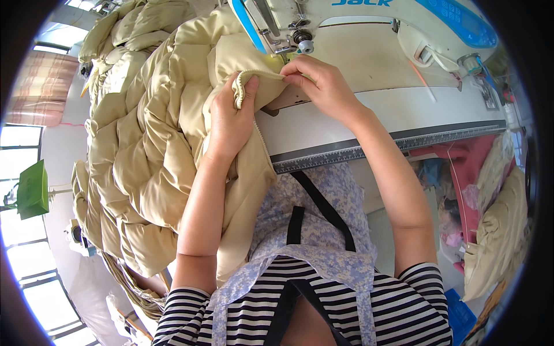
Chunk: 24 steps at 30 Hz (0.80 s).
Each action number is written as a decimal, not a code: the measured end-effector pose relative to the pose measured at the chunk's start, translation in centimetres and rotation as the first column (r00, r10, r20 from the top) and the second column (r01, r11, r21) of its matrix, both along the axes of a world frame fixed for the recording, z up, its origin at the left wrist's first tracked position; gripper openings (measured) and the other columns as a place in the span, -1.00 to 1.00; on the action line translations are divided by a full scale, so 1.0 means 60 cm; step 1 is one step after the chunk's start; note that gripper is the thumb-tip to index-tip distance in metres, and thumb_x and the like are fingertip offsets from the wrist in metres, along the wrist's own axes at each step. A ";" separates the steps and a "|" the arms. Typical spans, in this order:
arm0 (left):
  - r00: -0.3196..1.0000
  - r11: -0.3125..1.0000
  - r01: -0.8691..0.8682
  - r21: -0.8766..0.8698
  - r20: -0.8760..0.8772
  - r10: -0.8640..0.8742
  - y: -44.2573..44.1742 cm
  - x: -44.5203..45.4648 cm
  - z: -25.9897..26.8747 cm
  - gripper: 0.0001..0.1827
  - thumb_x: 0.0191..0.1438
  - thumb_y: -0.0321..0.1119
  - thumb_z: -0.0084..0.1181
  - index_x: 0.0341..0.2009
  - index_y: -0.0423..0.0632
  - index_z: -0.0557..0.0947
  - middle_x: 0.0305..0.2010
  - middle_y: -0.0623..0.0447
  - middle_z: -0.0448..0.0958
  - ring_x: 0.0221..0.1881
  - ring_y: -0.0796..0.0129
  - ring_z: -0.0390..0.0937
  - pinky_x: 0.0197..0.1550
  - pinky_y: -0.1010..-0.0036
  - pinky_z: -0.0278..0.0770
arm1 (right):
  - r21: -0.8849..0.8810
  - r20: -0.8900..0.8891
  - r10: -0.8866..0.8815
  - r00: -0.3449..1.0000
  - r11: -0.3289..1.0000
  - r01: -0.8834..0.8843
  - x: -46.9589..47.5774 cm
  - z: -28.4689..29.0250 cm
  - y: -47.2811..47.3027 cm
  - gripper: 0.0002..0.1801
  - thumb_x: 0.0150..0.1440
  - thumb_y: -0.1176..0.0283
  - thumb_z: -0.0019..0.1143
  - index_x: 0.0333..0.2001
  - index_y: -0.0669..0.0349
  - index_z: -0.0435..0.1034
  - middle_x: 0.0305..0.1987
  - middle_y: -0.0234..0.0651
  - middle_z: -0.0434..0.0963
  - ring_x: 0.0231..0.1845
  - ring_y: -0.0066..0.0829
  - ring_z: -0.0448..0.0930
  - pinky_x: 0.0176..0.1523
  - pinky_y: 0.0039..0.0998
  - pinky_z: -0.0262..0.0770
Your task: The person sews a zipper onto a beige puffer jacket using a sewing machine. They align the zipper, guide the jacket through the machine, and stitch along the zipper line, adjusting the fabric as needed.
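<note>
A beige quilted padded garment [173, 116] spreads over the left of the sewing table and hangs off its front edge. My left hand [233, 112] grips a folded stretch of its zipper edge [255, 74], with the thumb on top. Close to the needle area of the Jack sewing machine [298, 26], my right hand [318, 84] pinches the end of that same edge between thumb and fingertips. The edge runs taut between both hands, just in front of the presser foot [284, 58]. More zipper teeth run down the garment's front edge toward my lap.
A ruler strip [389, 145] lines the table's front edge. An orange and white stick tool [422, 80] lies on the tabletop [458, 104]. Beige fabric [497, 229] and pink cloth [469, 173] are piled at right. A green bag [32, 190] hangs by the windows at left.
</note>
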<state>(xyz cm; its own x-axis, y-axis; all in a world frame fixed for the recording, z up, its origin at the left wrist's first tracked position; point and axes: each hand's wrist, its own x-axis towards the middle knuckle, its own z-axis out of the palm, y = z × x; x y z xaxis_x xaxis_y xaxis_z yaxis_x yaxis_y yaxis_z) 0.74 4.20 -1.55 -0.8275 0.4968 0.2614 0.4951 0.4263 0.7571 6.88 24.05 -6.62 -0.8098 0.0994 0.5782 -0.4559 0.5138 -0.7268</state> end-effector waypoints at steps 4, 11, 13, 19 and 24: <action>0.990 0.981 0.029 -0.190 -0.127 -0.054 0.011 0.009 0.011 -0.45 0.22 0.01 0.28 0.02 -0.26 0.61 -0.04 -0.25 0.64 -0.03 0.00 0.62 -0.02 0.20 0.52 | 0.000 -0.017 -0.029 0.999 1.000 0.029 -0.003 -0.004 -0.001 -0.88 0.26 0.59 0.16 -0.12 0.24 0.52 -0.20 -0.30 0.61 -0.20 -0.42 0.63 -0.11 -0.41 0.54; 0.981 0.998 0.056 -0.011 0.188 -0.052 0.023 -0.003 0.024 -0.75 0.21 -0.29 0.24 -0.16 -0.24 0.64 -0.28 -0.04 0.65 -0.24 0.20 0.60 -0.11 0.27 0.51 | -0.501 0.435 -0.074 0.898 0.808 0.310 0.046 -0.013 -0.073 -0.61 0.27 0.54 0.17 0.16 0.39 0.40 0.10 -0.18 0.60 0.04 -0.47 0.65 0.07 -0.45 0.61; 0.993 0.994 0.106 0.029 0.043 -0.108 0.026 -0.002 0.022 -0.75 0.22 -0.30 0.23 -0.15 -0.25 0.64 -0.32 -0.03 0.64 -0.26 0.28 0.57 -0.13 0.30 0.51 | -0.704 0.349 0.127 0.928 0.690 0.170 0.038 -0.022 -0.112 -0.45 0.18 0.54 0.21 0.24 0.43 0.31 0.15 -0.08 0.56 0.06 -0.35 0.65 0.05 -0.36 0.60; 0.991 0.997 0.060 -0.050 0.124 -0.054 0.032 0.008 0.033 -0.70 0.25 -0.27 0.20 -0.14 -0.31 0.64 -0.35 -0.07 0.65 -0.28 0.38 0.52 -0.15 0.33 0.50 | -0.623 0.377 -0.029 0.926 0.732 0.276 -0.029 -0.022 -0.155 -0.66 0.18 0.46 0.13 -0.04 0.51 0.44 -0.13 0.13 0.66 -0.05 0.12 0.66 -0.03 -0.11 0.54; 0.985 0.993 0.044 -0.107 0.173 -0.025 0.029 -0.007 0.036 -0.63 0.24 -0.19 0.21 -0.23 -0.34 0.64 -0.41 -0.12 0.63 -0.33 0.34 0.53 -0.19 0.30 0.49 | -0.473 0.466 0.015 0.885 0.849 0.235 -0.025 -0.028 -0.166 -0.71 0.28 0.46 -0.01 -0.09 0.55 0.43 -0.15 0.21 0.64 -0.05 0.17 0.65 -0.03 -0.07 0.52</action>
<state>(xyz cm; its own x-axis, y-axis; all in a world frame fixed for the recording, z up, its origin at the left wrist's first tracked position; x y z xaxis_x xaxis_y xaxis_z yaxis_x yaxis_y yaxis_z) 0.34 5.95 0.61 -0.8373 0.5435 0.0599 0.3781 0.4963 0.7815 5.37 14.11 -8.30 -0.9257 0.3781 0.0082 0.0097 0.0455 -0.9989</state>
